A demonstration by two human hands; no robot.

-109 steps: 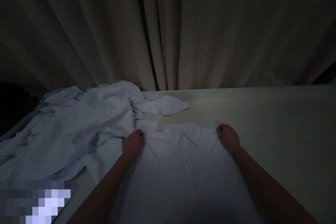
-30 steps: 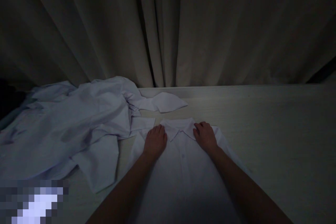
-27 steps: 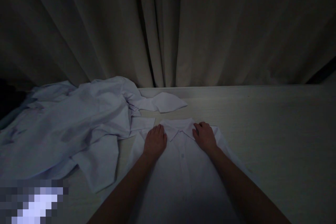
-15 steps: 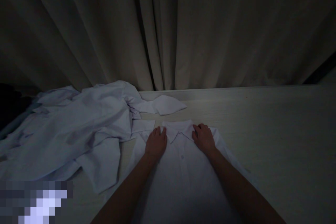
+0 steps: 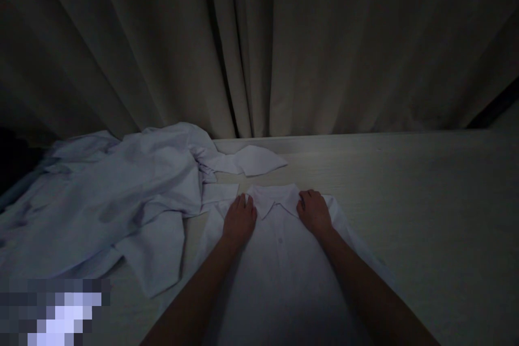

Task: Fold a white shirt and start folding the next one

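**Two palms flat on a white shirt, a loose heap close at its left**

Two bare hands rest on one garment in dim light. Farthest left, a pile of crumpled white shirts (image 5: pixel 113 194) sprawls over the pale table (image 5: pixel 425 200), with one sleeve (image 5: pixel 156 251) hanging toward the near edge and a folded corner (image 5: pixel 251 161) poking out toward the curtain (image 5: pixel 284 43) that hangs behind. Just right of the pile lies the white shirt (image 5: pixel 279 265), front up and buttoned, spread in the middle of the table directly before the person, its collar (image 5: pixel 272 197) pointing at the curtain.

The left hand (image 5: pixel 239 220) lies open, fingers together, pressed flat on the cloth beside the collar's left wing. The right hand (image 5: pixel 314 212) sits on the other side of the collar, fingers curled a little, knuckles up; whether it pinches cloth or only presses cannot be told in this light.

As a judgement, the nearness of the pile is the main risk: its sleeve lies just beside the flat shirt's left edge, so any sweep of the left hand outward could catch it and drag creases across. Uneven pressure could also skew the collar.

No box, basket or other container is in view; the shirts lie straight on the table.
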